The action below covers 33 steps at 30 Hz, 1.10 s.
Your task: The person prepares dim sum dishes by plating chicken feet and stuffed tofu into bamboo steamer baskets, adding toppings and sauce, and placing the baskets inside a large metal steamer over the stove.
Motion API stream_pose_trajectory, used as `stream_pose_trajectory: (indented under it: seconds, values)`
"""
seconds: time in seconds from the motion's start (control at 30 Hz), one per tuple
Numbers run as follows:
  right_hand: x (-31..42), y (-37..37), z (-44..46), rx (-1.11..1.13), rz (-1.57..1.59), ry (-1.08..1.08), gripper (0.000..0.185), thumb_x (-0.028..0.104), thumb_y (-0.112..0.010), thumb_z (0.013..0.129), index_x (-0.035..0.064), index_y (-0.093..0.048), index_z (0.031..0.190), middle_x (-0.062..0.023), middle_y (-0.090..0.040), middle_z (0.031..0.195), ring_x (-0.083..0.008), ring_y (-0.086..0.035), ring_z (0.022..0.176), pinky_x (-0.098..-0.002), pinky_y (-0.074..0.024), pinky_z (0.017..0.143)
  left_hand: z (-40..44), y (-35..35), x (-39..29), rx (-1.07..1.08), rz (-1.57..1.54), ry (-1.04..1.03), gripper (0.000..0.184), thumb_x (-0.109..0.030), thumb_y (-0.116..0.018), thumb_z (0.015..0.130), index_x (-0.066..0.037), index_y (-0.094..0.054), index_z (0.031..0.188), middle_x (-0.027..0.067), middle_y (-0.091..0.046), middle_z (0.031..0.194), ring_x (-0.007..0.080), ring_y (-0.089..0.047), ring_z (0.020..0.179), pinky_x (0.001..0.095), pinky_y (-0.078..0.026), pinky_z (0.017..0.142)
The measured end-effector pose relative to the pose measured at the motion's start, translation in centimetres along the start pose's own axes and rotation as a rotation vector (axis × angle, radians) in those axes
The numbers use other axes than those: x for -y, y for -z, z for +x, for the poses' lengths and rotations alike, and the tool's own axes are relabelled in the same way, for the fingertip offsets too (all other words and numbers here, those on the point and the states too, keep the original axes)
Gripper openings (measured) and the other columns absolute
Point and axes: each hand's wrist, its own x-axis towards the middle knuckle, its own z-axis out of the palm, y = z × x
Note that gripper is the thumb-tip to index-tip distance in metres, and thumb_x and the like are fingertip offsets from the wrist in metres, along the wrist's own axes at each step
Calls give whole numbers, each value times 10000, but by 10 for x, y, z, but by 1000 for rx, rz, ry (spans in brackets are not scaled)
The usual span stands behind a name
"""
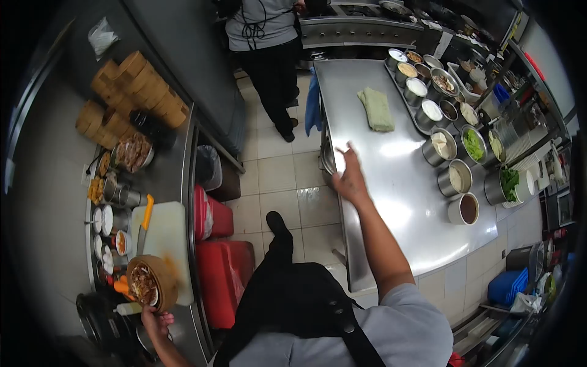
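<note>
The left hand (158,321) is down at the near side of a round bamboo steamer (169,284), fingers curled up against its edge; from where I stand I cannot tell whether they grip it. The steamer sits at the near end of a white cutting board (162,229) on the left-hand counter, with brown, glossy food (143,284) inside. Just beyond it lies a knife (148,211) with an orange handle. Across the aisle, the right hand (351,177) is bare, fingers loosely spread, by the edge of a steel table (403,202). Farther along that table lies a folded green cloth (376,109), and beyond, near the stove (361,33), stands another person (262,27) in dark trousers.
</note>
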Motion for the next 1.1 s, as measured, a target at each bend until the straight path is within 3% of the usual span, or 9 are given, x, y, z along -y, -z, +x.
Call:
stream_pose_trajectory:
  seconds: [0.13,0.27,0.3,0.4,0.5,0.63,0.87,0.93,1.1]
  values:
    - [-56,31,110,-454,-385,5,579,-40,-560,708,54,-518,1278,-239,-398,1393,-415,-401,1276,-461,-352,1062,61,-83,-29,306,-28,152,343,-243,-457,742,-27,-490,1007,154,-546,585,299,-577,410,379,-504,340]
    - [-110,32,185,-458,-613,-485,518,42,-602,761,80,-536,1273,-184,-472,1342,-383,-448,1232,-481,-380,1020,67,-198,-83,504,22,44,562,-155,-458,704,-33,-406,1250,206,-573,641,329,-573,385,396,-528,324]
    - [-116,26,198,-233,-700,-682,485,83,-612,770,106,-554,1251,-170,-513,1266,-362,-491,1169,-474,-427,950,74,-223,-97,556,40,26,571,-141,-457,704,-31,-396,1262,212,-582,660,326,-577,388,390,-528,321]
    - [-118,3,221,-249,-890,-688,425,78,-607,760,118,-578,1182,-157,-538,1187,-363,-533,1083,-480,-449,884,93,-295,-135,692,95,-18,573,-109,-449,718,-24,-356,1276,240,-612,773,332,-583,394,371,-526,309]
    - [-146,-34,237,-455,-590,-387,239,55,-603,704,81,-608,942,-183,-600,922,-378,-580,913,-458,-456,805,127,-366,-165,835,96,-24,564,-89,-435,730,-24,-333,1281,255,-615,831,336,-583,394,364,-524,308]
    - [-152,-77,297,-474,-83,-496,264,199,-637,719,100,-647,963,-184,-640,1003,-357,-605,973,-405,-469,878,151,-461,-218,954,279,-103,540,-113,-454,735,3,-342,1251,263,-612,835,324,-587,394,364,-520,306]
    - [-123,46,313,-798,-125,-366,187,162,-616,734,88,-655,901,-65,-647,802,-186,-608,750,-301,-484,727,160,-602,-273,1066,336,-161,499,-58,-390,775,21,-349,1266,240,-623,769,295,-592,391,330,-519,316]
    - [-111,83,289,-761,43,-507,226,168,-616,741,74,-664,940,-95,-653,857,-229,-620,812,-344,-488,777,156,-637,-284,1067,359,-196,508,-53,-390,772,24,-354,1273,238,-623,773,287,-591,389,328,-520,317]
    - [-149,60,222,-366,-857,-596,399,129,-685,733,57,-638,1122,-212,-583,1099,-379,-533,1070,-421,-433,937,138,-708,-307,1037,416,-220,503,-74,-407,773,28,-367,1264,229,-617,773,274,-587,390,321,-521,321]
